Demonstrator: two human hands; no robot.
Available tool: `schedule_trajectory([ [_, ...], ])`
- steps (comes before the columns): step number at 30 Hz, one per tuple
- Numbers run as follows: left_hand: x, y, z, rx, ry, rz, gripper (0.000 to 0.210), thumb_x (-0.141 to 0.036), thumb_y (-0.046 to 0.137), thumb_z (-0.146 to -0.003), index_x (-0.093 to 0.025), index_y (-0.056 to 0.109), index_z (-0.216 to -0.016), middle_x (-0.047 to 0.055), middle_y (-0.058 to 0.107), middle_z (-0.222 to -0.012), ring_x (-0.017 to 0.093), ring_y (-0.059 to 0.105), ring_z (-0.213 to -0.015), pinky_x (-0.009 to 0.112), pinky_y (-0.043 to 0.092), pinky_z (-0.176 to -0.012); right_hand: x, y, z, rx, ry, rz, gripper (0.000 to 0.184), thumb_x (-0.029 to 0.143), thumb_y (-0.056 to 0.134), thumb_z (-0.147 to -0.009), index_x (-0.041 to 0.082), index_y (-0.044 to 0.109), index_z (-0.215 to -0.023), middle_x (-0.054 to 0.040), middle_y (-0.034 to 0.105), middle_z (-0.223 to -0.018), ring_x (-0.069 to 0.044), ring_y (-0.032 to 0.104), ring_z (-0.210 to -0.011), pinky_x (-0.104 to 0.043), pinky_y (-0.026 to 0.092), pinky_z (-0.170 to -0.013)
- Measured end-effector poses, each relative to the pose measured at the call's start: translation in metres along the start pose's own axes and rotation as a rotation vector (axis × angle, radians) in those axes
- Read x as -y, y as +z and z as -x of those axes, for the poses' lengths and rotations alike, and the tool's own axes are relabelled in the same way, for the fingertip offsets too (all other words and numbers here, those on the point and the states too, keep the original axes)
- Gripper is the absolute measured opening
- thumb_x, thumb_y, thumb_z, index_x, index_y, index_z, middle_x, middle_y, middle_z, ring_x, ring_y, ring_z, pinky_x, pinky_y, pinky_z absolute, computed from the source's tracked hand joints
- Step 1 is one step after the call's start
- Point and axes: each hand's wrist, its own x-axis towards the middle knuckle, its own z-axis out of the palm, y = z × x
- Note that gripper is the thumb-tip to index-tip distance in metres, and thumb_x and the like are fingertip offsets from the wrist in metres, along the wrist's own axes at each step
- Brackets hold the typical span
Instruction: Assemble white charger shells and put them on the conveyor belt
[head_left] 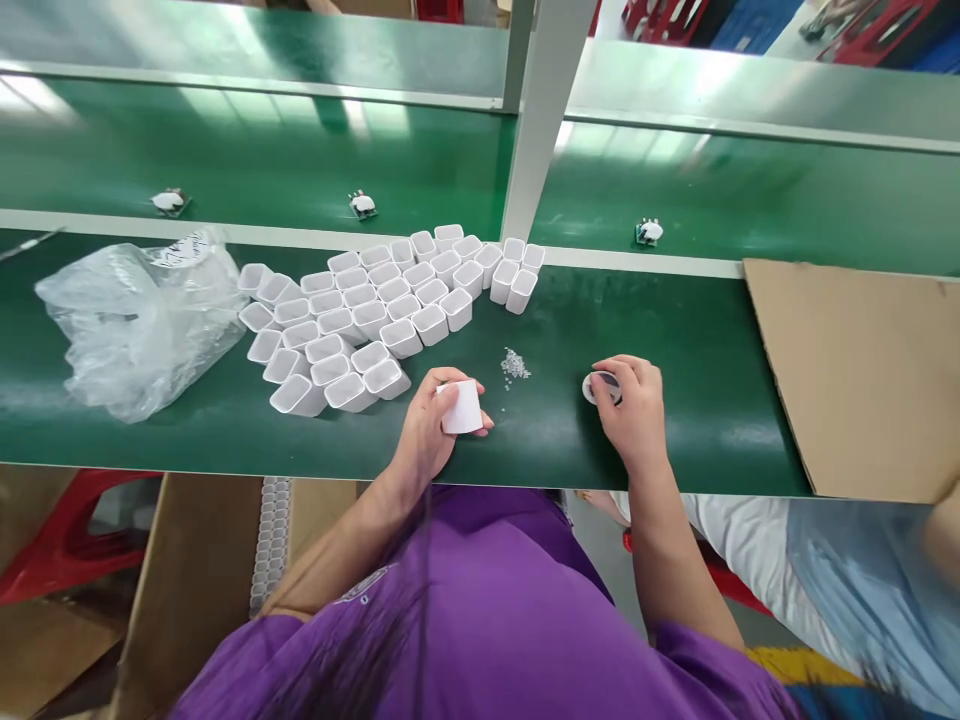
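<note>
My left hand (429,425) is closed around a small white plastic cup (463,408) near the table's front edge. To the right, my right hand (634,405) pinches the rim of a small round white dish (590,391) at the table surface; its contents are too small to make out. Between the hands lies a little heap of tiny clear-grey pieces (514,366). Many similar white cups (370,318) stand close together, open side up, beyond and left of my left hand.
A clear plastic bag (142,325) lies at the left. Flat cardboard (862,380) covers the right end. Small white-topped circuit parts (362,205) sit on the green strip behind. A grey post (551,110) rises at the back. Another person's clothing (840,570) shows at lower right.
</note>
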Motion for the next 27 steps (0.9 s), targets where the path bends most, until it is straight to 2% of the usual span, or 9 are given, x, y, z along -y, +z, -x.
schedule_trajectory([
  [3, -0.003, 0.000, -0.002, -0.014, -0.106, 0.095, 0.028, -0.044, 0.060, -0.079, -0.022, 0.048, -0.091, -0.004, 0.063, -0.079, 0.010, 0.062, -0.051, 0.021, 0.051, -0.046, 0.032, 0.004, -0.001, -0.029, -0.083, -0.133, 0.016, 0.030, 0.056, -0.097, 0.022, 0.060, -0.109, -0.0125, 0.061, -0.114, -0.030, 0.057, -0.106, -0.049, 0.049, -0.090],
  [6, -0.004, 0.002, -0.005, -0.061, -0.231, 0.168, 0.025, -0.043, 0.054, -0.082, -0.021, 0.052, -0.093, -0.002, 0.063, -0.073, 0.012, 0.063, -0.052, 0.023, 0.052, -0.047, 0.074, 0.014, -0.004, 0.132, -0.272, -0.403, 0.028, 0.033, 0.059, -0.097, 0.025, 0.053, -0.123, -0.0110, 0.058, -0.122, -0.029, 0.055, -0.114, -0.050, 0.049, -0.097],
  [8, -0.002, 0.003, -0.006, -0.097, -0.298, 0.185, 0.028, -0.045, 0.051, -0.086, -0.019, 0.056, -0.093, 0.000, 0.064, -0.070, 0.014, 0.065, -0.056, 0.026, 0.056, -0.052, 0.095, 0.026, -0.008, 0.207, -0.367, -0.481, 0.035, 0.036, 0.059, -0.097, 0.024, 0.049, -0.128, -0.0117, 0.055, -0.126, -0.030, 0.052, -0.120, -0.051, 0.047, -0.101],
  [11, 0.003, 0.003, -0.007, -0.122, -0.262, 0.217, 0.032, -0.048, 0.052, -0.089, -0.017, 0.058, -0.089, 0.003, 0.066, -0.072, 0.016, 0.067, -0.064, 0.030, 0.059, -0.060, 0.109, 0.044, -0.012, 0.228, -0.394, -0.478, 0.032, 0.030, 0.057, -0.096, 0.022, 0.048, -0.126, -0.0129, 0.055, -0.122, -0.030, 0.053, -0.117, -0.049, 0.049, -0.098],
  [14, 0.007, 0.000, -0.006, -0.069, -0.218, 0.243, 0.034, -0.051, 0.056, -0.088, -0.018, 0.060, -0.089, 0.004, 0.068, -0.076, 0.020, 0.070, -0.074, 0.033, 0.061, -0.065, 0.108, 0.051, -0.018, 0.216, -0.374, -0.519, 0.028, 0.028, 0.056, -0.095, 0.021, 0.049, -0.122, -0.0121, 0.056, -0.117, -0.028, 0.057, -0.108, -0.046, 0.052, -0.090],
  [17, 0.009, -0.003, -0.004, 0.047, -0.266, 0.201, 0.045, -0.062, 0.052, -0.086, -0.018, 0.062, -0.089, 0.006, 0.069, -0.075, 0.025, 0.071, -0.080, 0.036, 0.061, -0.064, 0.104, 0.045, -0.024, 0.263, -0.333, -0.615, 0.028, 0.032, 0.060, -0.094, 0.022, 0.051, -0.119, -0.0104, 0.057, -0.115, -0.025, 0.058, -0.105, -0.043, 0.053, -0.090],
  [23, 0.008, -0.004, -0.003, 0.172, -0.310, 0.166, 0.054, -0.068, 0.056, -0.080, -0.015, 0.062, -0.090, 0.008, 0.071, -0.070, 0.026, 0.072, -0.067, 0.035, 0.059, -0.056, 0.096, 0.022, -0.039, 0.403, -0.288, -0.680, 0.030, 0.034, 0.066, -0.093, 0.021, 0.054, -0.117, -0.0072, 0.062, -0.111, -0.022, 0.061, -0.101, -0.037, 0.052, -0.089],
  [25, 0.006, -0.004, -0.002, 0.194, -0.303, 0.175, 0.050, -0.063, 0.058, -0.082, -0.015, 0.061, -0.097, 0.008, 0.072, -0.074, 0.023, 0.071, -0.064, 0.032, 0.059, -0.057, 0.082, 0.016, -0.055, 0.362, -0.238, -0.628, 0.034, 0.035, 0.067, -0.091, 0.022, 0.055, -0.119, -0.0061, 0.064, -0.112, -0.022, 0.062, -0.097, -0.035, 0.053, -0.085],
  [27, 0.005, -0.005, -0.002, 0.203, -0.297, 0.177, 0.046, -0.058, 0.058, -0.085, -0.015, 0.060, -0.102, 0.008, 0.074, -0.079, 0.021, 0.072, -0.065, 0.029, 0.058, -0.059, 0.056, 0.015, -0.085, 0.251, -0.179, -0.537, 0.037, 0.037, 0.068, -0.088, 0.023, 0.055, -0.119, -0.0054, 0.064, -0.112, -0.022, 0.062, -0.093, -0.033, 0.053, -0.078],
])
